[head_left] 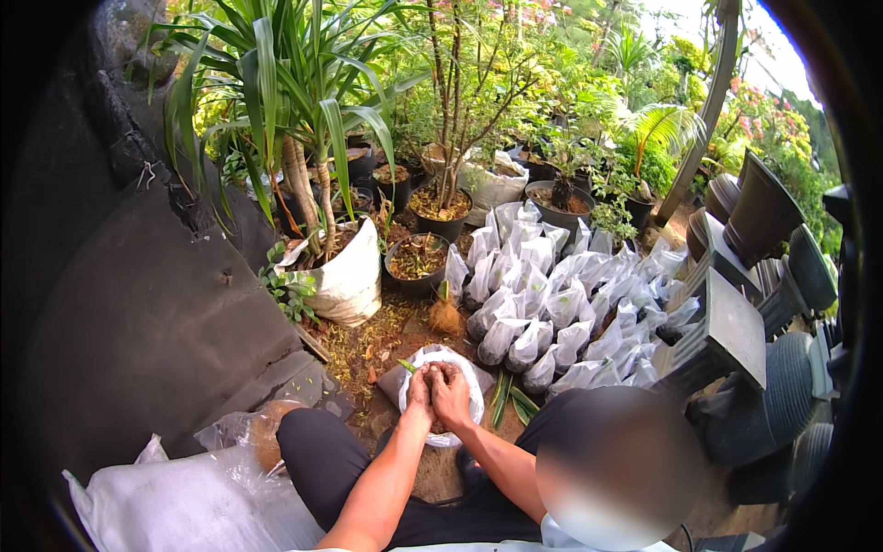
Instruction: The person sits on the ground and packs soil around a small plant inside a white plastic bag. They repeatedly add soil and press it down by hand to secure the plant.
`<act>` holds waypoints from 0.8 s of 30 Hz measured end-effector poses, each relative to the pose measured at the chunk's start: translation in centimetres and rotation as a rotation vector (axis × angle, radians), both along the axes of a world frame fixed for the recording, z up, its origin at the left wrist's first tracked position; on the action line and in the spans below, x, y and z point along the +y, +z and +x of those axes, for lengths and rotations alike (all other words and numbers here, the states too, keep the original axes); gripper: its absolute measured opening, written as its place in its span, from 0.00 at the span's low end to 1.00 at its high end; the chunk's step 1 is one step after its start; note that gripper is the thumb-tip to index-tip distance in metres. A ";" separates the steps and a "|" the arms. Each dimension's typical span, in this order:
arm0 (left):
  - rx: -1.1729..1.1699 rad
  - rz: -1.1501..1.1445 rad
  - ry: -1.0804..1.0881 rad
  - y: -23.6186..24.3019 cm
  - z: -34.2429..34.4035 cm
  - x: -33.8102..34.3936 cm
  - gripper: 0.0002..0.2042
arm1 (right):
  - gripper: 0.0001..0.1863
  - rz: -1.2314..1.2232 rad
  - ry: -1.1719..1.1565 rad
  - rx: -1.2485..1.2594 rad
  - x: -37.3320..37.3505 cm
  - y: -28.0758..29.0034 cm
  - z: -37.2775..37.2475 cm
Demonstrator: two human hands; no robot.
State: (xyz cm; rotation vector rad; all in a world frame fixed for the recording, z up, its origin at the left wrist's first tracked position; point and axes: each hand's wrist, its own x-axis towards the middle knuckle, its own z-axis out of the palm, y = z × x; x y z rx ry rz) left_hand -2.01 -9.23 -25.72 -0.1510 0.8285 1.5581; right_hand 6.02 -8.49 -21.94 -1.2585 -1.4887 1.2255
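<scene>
My left hand (418, 390) and my right hand (449, 390) are pressed together over a white plastic bag (475, 405) between my knees. Dirt covers the fingers of both, and they curl inward around something the hands hide. A green leaf tip (407, 365) pokes out beside the left hand's fingers. Dark brown soil (439, 428) shows inside the bag, below my wrists. Just right of the bag, long green leaves with pale edges (502, 396) lie on the ground.
Rows of white plastic bags (538, 276) fill the ground ahead right. Stacked dark pots (736, 340) stand at the right. A white sack (345, 285) holds a tall plant near a coconut husk-like brown clump (446, 317). Full white sacks (184, 501) lie left, below a dark sheet (156, 313).
</scene>
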 end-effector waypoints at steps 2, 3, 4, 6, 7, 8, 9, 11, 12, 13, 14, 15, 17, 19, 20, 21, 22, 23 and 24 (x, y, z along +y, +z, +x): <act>-0.108 0.059 -0.041 -0.4 0.0 0.3 0.16 | 0.16 0.080 -0.008 -0.051 0.0 0.9 0.3; -0.128 0.067 -0.095 -0.5 0.0 0.4 0.16 | 0.16 0.073 -0.015 -0.061 0.2 1.2 0.5; -0.092 0.058 -0.106 -0.7 0.1 0.9 0.16 | 0.16 0.077 -0.021 -0.077 0.4 1.3 0.7; -0.028 0.061 -0.114 -1.0 0.8 1.3 0.17 | 0.14 0.084 -0.004 -0.157 0.9 1.0 1.1; -0.130 0.025 -0.209 -1.2 0.9 1.5 0.17 | 0.13 0.113 -0.036 -0.148 0.9 0.6 1.2; -0.098 0.020 -0.141 -1.3 1.4 1.8 0.17 | 0.13 0.158 -0.037 -0.158 1.1 0.3 1.4; -0.062 -0.016 -0.085 -1.4 1.6 2.0 0.17 | 0.12 0.213 -0.044 -0.156 1.1 0.0 1.4; -0.021 -0.164 0.016 -1.3 2.4 2.1 0.13 | 0.11 0.219 -0.030 -0.080 1.0 -0.2 1.6; -0.037 -0.221 0.021 -1.3 2.4 1.9 0.13 | 0.10 0.197 -0.036 -0.076 0.9 -0.3 1.5; -0.059 -0.241 0.038 -1.2 2.6 1.8 0.13 | 0.10 0.193 -0.045 -0.105 0.8 -0.2 1.6; -0.066 -0.263 0.015 -1.1 2.5 1.8 0.13 | 0.10 0.174 -0.046 -0.089 0.8 0.0 1.6; -0.086 -0.271 -0.019 -0.9 2.4 1.8 0.13 | 0.10 0.133 -0.058 -0.070 0.7 0.2 1.6; -0.186 -0.135 -0.087 -0.7 1.9 1.8 0.13 | 0.10 0.173 -0.058 -0.052 0.7 0.6 1.5; -0.185 -0.035 -0.056 -0.4 1.7 1.8 0.13 | 0.07 0.312 -0.023 -0.061 0.5 0.9 1.5; -0.199 -0.037 -0.040 -0.4 1.8 1.7 0.13 | 0.07 0.367 -0.026 -0.076 0.4 0.9 1.5; -0.207 -0.065 -0.026 -0.4 1.9 1.5 0.12 | 0.07 0.435 -0.018 -0.102 0.2 0.9 1.5; -0.161 -0.127 -0.007 -0.4 2.3 1.2 0.09 | 0.08 0.350 -0.019 -0.027 -0.2 0.8 1.7; -0.118 -0.169 0.037 -0.5 2.8 0.8 0.07 | 0.08 0.360 -0.008 -0.064 -0.5 0.7 1.9; -0.116 -0.188 0.043 -0.6 2.7 0.5 0.08 | 0.08 0.295 0.001 -0.106 -0.7 0.6 1.9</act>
